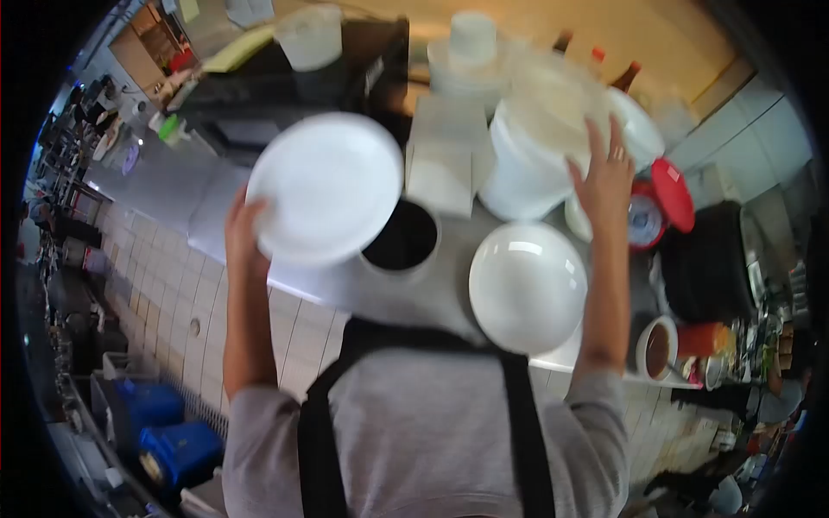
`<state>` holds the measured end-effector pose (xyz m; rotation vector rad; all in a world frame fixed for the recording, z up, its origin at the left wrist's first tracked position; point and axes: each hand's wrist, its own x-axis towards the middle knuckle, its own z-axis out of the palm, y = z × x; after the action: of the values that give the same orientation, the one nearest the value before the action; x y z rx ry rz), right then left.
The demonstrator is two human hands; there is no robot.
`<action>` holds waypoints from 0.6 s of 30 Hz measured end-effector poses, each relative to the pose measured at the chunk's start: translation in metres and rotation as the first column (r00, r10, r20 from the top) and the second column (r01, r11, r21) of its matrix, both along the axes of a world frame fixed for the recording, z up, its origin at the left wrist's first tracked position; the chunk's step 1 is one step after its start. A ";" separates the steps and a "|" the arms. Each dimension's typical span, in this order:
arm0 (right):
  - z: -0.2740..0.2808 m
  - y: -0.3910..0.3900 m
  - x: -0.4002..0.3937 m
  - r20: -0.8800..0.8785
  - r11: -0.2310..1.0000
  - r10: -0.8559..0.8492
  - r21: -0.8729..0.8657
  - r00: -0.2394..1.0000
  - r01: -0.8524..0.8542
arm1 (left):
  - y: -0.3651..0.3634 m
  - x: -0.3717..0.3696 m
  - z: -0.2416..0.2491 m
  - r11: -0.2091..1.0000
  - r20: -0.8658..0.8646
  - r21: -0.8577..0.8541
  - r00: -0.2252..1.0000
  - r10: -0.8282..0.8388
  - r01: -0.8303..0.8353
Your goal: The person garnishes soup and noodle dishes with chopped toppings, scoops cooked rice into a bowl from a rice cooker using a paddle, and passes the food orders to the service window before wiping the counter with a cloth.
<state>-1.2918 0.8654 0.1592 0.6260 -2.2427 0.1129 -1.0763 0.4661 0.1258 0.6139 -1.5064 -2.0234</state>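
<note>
My left hand [246, 226] grips the rim of a round white plate [326, 186], held up over the counter's front edge. The plate is slightly blurred. My right hand [607, 173] is raised with its fingers spread, beside a translucent lid [553, 97] over a large white bucket [524, 168]; whether it touches the lid is unclear. A shiny white bowl or plate [528, 287] lies below the bucket, near the front edge. Between the two white pieces is a round container with a dark inside [404, 237].
Behind stand a dark appliance [250, 104], a white tub [309, 39] and stacked white containers [473, 39]. To the right are a red lid [672, 194], a black pot [708, 263] and a cup of brown sauce [658, 347]. Blue bins [183, 453] stand at lower left.
</note>
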 end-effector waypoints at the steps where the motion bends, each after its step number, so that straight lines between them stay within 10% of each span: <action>1: -0.004 -0.005 0.009 0.044 0.998 -0.062 0.019 0.997 0.062 | -0.012 0.019 -0.019 0.998 -0.016 0.016 0.998 0.058 -0.058; 3: -0.026 -0.033 0.023 0.196 0.997 -0.071 0.034 0.978 0.065 | -0.029 0.052 -0.045 0.988 -0.063 0.068 0.988 0.144 -0.139; 4: -0.067 -0.038 0.010 0.271 0.970 0.207 0.070 0.940 -0.234 | -0.030 0.067 -0.049 0.987 -0.082 0.077 0.986 0.145 -0.139; 5: -0.061 -0.066 0.036 0.551 0.887 0.461 -0.298 0.696 -0.352 | -0.029 0.079 -0.055 0.988 -0.096 0.079 0.985 0.142 -0.134; 6: -0.097 -0.083 0.028 0.567 0.861 0.492 -0.200 0.661 -0.468 | -0.031 0.085 -0.068 0.980 -0.106 0.116 0.979 0.177 -0.164; 18: -0.185 -0.152 -0.032 0.657 0.926 0.268 0.027 0.704 -0.377 | -0.059 0.114 -0.086 0.943 -0.189 0.266 0.948 0.255 -0.201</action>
<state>-1.3239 0.7133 -0.0258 1.2263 -2.7955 0.3811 -0.9622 0.4067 0.0402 0.6058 -1.0167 -2.0315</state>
